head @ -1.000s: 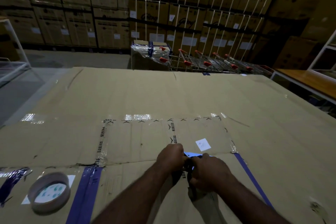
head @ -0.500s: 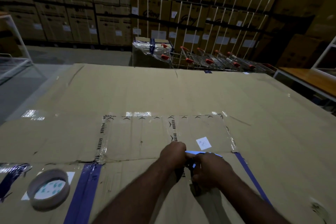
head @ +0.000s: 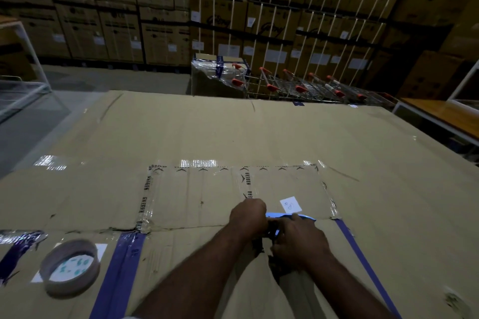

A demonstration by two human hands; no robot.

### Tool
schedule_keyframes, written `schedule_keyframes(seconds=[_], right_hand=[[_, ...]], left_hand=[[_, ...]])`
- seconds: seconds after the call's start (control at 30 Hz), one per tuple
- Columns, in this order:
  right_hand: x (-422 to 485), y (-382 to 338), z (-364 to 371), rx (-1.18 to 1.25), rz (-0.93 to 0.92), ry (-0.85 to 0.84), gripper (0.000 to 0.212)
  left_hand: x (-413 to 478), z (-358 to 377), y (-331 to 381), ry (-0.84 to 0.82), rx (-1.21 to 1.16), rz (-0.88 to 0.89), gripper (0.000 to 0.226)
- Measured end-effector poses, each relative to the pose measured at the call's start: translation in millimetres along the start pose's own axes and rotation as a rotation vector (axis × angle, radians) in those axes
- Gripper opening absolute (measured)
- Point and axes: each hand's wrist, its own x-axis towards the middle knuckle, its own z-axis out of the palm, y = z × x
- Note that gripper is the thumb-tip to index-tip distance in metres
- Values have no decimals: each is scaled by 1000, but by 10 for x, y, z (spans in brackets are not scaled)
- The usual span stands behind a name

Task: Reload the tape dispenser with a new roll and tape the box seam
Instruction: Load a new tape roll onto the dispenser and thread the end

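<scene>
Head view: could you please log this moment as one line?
hands: together on dispenser | blue tape: at seam | spare roll: left, untouched

Stacked cartons [head: 116, 31] stand behind nested shopping trolleys [head: 305, 85].

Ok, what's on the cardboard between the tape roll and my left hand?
In the head view, between the tape roll and the left hand lies one blue tape strip stuck on the cardboard; otherwise bare.
</scene>
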Motion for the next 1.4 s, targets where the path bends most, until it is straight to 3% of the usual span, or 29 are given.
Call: schedule_keyframes(seconds=[0.13, 0.43, 0.7, 1.03, 1.17, 1.3, 1.4], right_hand=[[21, -3, 21, 54, 29, 41, 47], [16, 79, 117, 46, -30, 24, 62], [29, 111, 149, 48, -47, 23, 63], [92, 189, 98, 9, -126, -79, 75], [98, 256, 95, 88, -169, -97, 66], [173, 285, 76, 126, -188, -155, 70], [174, 243, 98, 55, -161, -147, 55]], left_hand=[[15, 39, -16, 12, -21, -24, 21], [3, 109, -29, 1, -49, -48, 28], [8, 169, -64, 3, -3, -22, 30], [14, 139, -30, -25, 100, 17, 32], [10, 168, -30, -26, 92, 12, 30], [14, 157, -18, -30, 96, 8, 30], [12, 138, -13, -34, 108, -2, 30]])
